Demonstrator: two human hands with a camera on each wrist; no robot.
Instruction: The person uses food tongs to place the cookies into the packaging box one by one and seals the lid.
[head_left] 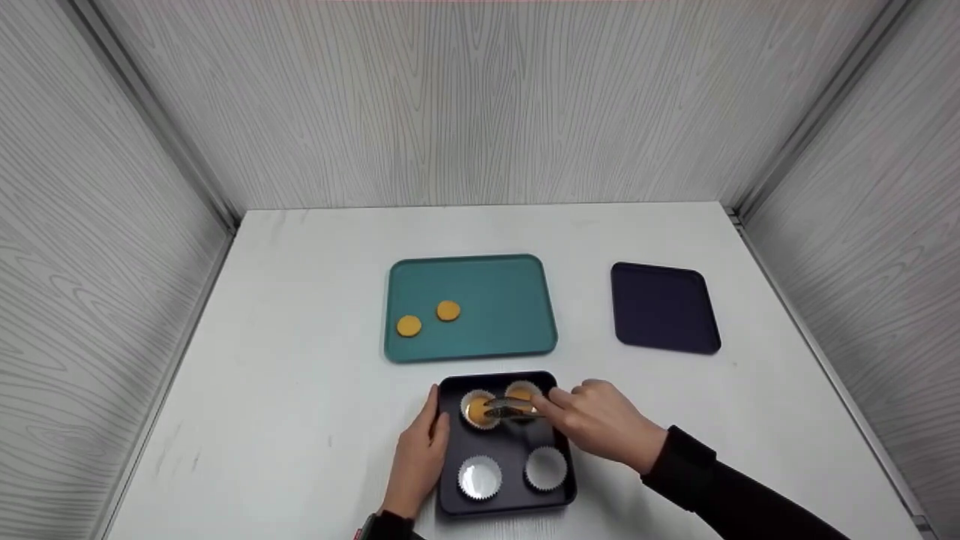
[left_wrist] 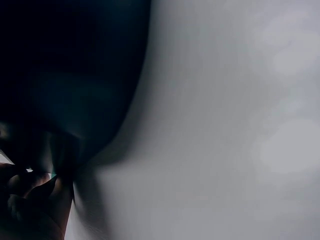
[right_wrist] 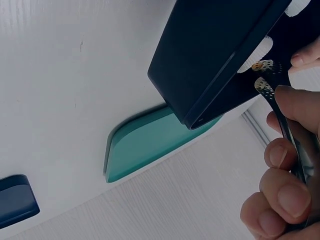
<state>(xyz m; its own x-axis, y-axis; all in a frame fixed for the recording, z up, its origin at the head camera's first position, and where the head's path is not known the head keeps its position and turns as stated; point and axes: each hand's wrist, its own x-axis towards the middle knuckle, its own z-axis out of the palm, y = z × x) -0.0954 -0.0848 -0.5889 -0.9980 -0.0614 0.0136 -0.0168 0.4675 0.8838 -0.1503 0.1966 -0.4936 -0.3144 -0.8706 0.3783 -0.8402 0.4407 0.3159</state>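
Observation:
My left hand (head_left: 418, 457) grips the left side of a deep dark tray (head_left: 510, 444), thumb near the rim and fingers along the outer wall. Four-cornered inside it are white paper baking cups; the two front ones, a left cup (head_left: 480, 478) and a right cup (head_left: 546, 469), hold nothing. A yellow round disc (head_left: 477, 412) lies in the back left cup, another yellow disc (head_left: 517, 393) in the back right one. My right hand (head_left: 604, 421) holds metal tongs (right_wrist: 286, 122) with perforated tips, which reach over the disc in the back left cup.
Behind the deep tray lies a flat teal tray (head_left: 502, 307) with two yellow discs, one at its left (head_left: 409, 325) and one nearer its middle (head_left: 448, 310). A flat dark tray (head_left: 664, 307) rests at the right. Pale wood-grain walls (head_left: 480, 105) enclose the white table (head_left: 300, 315).

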